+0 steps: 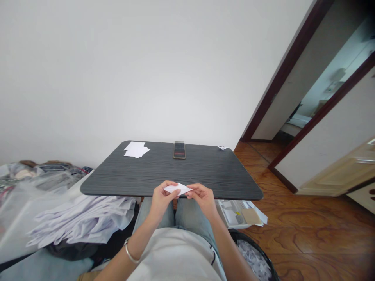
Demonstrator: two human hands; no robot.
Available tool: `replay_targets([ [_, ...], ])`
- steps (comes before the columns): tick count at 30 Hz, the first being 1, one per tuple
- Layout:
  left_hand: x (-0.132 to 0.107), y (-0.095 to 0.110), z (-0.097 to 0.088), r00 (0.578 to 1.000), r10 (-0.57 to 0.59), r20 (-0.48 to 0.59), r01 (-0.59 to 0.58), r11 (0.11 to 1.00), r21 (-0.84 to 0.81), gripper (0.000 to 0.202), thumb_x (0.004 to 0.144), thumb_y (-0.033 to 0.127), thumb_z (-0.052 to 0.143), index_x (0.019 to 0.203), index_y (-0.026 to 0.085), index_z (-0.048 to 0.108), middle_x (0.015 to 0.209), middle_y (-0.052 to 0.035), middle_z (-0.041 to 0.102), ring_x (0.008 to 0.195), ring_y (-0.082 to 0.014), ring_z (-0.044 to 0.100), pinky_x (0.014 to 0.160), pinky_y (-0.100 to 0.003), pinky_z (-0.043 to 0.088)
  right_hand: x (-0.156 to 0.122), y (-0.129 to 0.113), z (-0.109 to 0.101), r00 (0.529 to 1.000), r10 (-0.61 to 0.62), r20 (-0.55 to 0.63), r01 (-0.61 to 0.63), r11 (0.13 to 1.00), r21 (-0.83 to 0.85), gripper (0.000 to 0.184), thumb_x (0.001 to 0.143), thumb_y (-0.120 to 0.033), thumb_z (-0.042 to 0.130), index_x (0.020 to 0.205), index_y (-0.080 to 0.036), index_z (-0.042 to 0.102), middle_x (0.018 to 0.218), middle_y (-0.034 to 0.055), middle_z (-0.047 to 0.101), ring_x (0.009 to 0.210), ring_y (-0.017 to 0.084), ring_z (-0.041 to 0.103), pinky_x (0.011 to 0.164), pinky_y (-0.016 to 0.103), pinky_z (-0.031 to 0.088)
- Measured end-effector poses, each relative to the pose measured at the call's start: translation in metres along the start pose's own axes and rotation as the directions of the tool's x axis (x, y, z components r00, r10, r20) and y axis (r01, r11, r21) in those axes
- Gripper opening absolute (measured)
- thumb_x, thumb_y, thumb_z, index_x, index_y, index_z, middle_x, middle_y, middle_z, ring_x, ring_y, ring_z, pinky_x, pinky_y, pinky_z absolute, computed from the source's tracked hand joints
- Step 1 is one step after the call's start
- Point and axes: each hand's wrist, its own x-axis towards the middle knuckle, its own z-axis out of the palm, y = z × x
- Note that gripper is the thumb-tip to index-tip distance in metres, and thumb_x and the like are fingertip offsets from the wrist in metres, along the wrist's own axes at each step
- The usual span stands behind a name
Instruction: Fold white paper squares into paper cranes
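Note:
A small piece of folded white paper (179,189), pointed at its right end, is held over the front edge of the dark table (152,168). My left hand (164,194) is closed on its left part, with the thumb lying across the paper. The fingers of my right hand (202,196) pinch its right tip. Loose white sheets (136,149) lie overlapping at the table's back left. A small white folded paper piece (223,148) rests near the back right corner. Toward the back middle is a phone (179,150) with a dark screen.
White cloth (84,218) is heaped left of my legs, beside clear plastic (55,183). Below the table's right side stands a white tray (234,218) with papers. A black-lined bin (254,257) holds paper scraps. The wall (175,70) stands behind the table.

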Motion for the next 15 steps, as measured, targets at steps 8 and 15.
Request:
replay_targets([
  [8, -0.005, 0.008, 0.006, 0.999, 0.045, -0.017, -0.044, 0.999, 0.028, 0.028, 0.055, 0.025, 0.073, 0.076, 0.014, 0.059, 0.066, 0.0012, 0.062, 0.057, -0.0119, 0.057, 0.054, -0.022, 0.048, 0.000, -0.001, 0.006, 0.996, 0.091, -0.017, -0.090, 0.994, 0.069, 0.016, 0.062, -0.025, 0.072, 0.074, -0.017, 0.064, 0.060, 0.0004, 0.067, 0.052, 0.013, 0.060, 0.052, 0.023, 0.050],
  [15, -0.008, 0.013, 0.008, 0.996, 0.085, -0.007, -0.084, 0.994, 0.069, 0.025, 0.055, 0.025, 0.072, 0.074, 0.015, 0.059, 0.067, 0.0010, 0.061, 0.058, -0.0117, 0.056, 0.054, -0.022, 0.048, -0.003, -0.010, 0.011, 0.994, 0.101, -0.050, -0.099, 0.994, 0.051, 0.020, 0.064, -0.034, 0.070, 0.058, -0.016, 0.061, 0.052, 0.0015, 0.066, 0.045, 0.013, 0.059, 0.048, 0.023, 0.049],
])
